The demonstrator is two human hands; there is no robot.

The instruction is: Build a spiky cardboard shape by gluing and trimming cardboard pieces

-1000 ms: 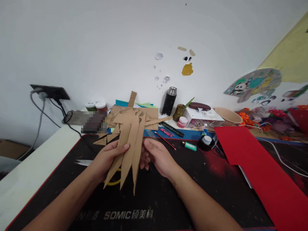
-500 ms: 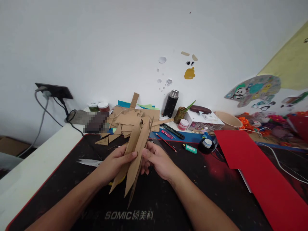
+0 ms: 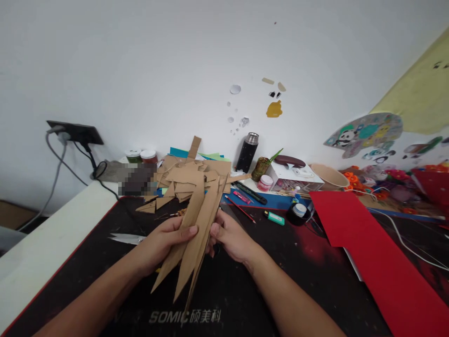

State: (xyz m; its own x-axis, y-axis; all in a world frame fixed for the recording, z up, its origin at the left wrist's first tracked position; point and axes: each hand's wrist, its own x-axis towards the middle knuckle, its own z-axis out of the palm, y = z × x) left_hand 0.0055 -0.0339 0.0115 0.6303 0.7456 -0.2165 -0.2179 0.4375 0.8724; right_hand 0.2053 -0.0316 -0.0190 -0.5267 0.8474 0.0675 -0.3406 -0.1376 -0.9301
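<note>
My L hand (image 3: 162, 242) & R hand (image 3: 230, 234) are pinching the long, pointed brown cardboard strips (image 3: 197, 231) btwn thumbs & fingers, over the black desk mat (image 3: 252, 299). Strips are fanning out w/ sharp tips at near end, edges looking a bit rough. Silver-bladed scissors (image 3: 126, 238) are lying left; brown cardboard scraps (image 3: 185, 173) are sitting on far side.

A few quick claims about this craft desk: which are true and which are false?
1. The left hand and right hand both touch the cardboard strips. True.
2. The scissors are in the right hand. False: the scissors lie on the dark mat.
3. The black flask stands near the wall. True.
4. The red sheet is left of both hands. False: the red sheet is to their right.
</note>
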